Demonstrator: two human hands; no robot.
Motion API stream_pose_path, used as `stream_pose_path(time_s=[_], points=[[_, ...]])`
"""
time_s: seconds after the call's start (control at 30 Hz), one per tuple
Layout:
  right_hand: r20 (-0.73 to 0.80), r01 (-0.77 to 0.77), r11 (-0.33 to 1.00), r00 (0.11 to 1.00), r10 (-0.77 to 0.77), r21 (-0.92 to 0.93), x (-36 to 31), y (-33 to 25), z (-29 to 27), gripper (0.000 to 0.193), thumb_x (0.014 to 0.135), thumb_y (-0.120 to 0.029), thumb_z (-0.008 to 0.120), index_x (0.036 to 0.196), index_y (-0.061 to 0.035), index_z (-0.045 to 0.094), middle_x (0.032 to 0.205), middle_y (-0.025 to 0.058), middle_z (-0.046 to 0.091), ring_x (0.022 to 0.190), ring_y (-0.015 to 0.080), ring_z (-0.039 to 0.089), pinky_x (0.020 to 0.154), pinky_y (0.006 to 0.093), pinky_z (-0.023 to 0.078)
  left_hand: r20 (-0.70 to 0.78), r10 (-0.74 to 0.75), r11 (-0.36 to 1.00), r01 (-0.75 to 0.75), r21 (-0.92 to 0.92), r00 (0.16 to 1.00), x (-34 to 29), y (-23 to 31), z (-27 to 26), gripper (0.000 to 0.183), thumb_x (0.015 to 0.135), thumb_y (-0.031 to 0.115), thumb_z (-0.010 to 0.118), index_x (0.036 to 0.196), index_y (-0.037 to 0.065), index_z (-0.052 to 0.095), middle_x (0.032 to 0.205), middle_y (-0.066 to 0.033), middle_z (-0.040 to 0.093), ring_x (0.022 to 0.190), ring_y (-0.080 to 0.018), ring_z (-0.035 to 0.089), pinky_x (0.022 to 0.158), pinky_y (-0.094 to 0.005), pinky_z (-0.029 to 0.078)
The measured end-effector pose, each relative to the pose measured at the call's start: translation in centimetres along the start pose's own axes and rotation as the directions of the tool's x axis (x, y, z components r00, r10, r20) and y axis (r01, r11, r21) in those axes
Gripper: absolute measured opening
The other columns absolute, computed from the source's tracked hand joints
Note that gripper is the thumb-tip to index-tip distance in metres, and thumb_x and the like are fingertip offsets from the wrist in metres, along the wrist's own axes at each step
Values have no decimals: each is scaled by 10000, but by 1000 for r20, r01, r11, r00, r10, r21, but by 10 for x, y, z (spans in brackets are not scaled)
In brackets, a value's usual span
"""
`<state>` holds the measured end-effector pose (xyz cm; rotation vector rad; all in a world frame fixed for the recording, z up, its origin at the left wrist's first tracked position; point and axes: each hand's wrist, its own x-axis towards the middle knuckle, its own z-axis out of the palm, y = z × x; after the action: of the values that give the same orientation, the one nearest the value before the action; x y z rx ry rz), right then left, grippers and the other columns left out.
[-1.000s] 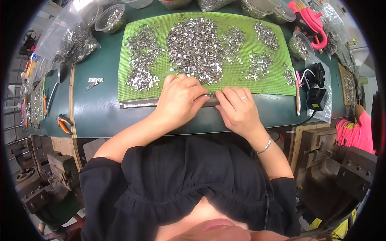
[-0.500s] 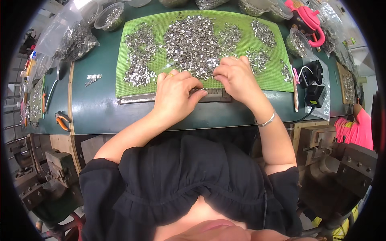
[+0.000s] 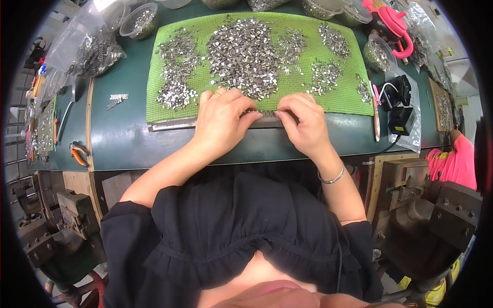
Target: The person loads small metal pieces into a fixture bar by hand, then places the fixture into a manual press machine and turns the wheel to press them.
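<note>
Pieces (image 3: pixel 241 51) on mat (image 3: pixel 339 104) (pliers (image 3: pixel 77 156) left)

Orange-handled pliers (image 3: pixel 78 156), black power adapter (image 3: pixel 401 122), pink-lidded jug (image 3: pixel 392 22)

Your desk (image 3: pixel 123 146) is brightly and fairly evenly lit, with a pale sheen along its near side that suggests light from above. The small metal pieces (image 3: pixel 241 54) throw sharp white glints, though you can't make out each one's detail. A washed-out bright patch glares at the upper left. Below the desk, your black top (image 3: pixel 257 215) and the machinery (image 3: pixel 77 213) sink into shadow. Fisheye distortion bows your desk's edges, and black fills the corners.
</note>
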<state>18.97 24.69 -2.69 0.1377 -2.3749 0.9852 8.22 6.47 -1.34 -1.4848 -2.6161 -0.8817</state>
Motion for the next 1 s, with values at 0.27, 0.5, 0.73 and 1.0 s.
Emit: stream_pose_path(time_s=[0.27,0.5,0.73,1.0], points=[[22,-165,973,986,163,163,-3,-2,-3,154,782,-8,721,928,-6,673,851,110,674,805,280,641,771,356,473,-149,30,990,-50,-135,988,-16,-34,-39,167,842,172,734,977,80,699,932,-59,673,928,-264,608,860,-390,390],[59,-245,944,970,237,220,-2,2,1,80,807,7,703,878,21,668,846,117,670,775,258,643,685,334,499,-92,-107,956,127,266,990,-79,-76,-84,409,679,267,864,1004,95,683,1004,-24,616,1007,-250,560,898,-403,367],[-76,-209,949,970,232,234,-10,-6,-11,112,810,19,686,917,29,654,860,131,662,770,280,638,685,344,498,-165,-125,851,191,489,978,-99,-97,-81,393,738,312,830,956,69,611,929,-57,596,919,-282,554,849,-400,373],[-53,-230,926,973,224,-299,-46,1,-30,282,763,-27,719,1040,-42,666,884,107,593,863,322,593,766,412,449,-74,160,960,-173,-222,984,-41,9,-118,331,711,109,879,926,51,634,775,-72,632,643,-176,610,584,-317,492]])
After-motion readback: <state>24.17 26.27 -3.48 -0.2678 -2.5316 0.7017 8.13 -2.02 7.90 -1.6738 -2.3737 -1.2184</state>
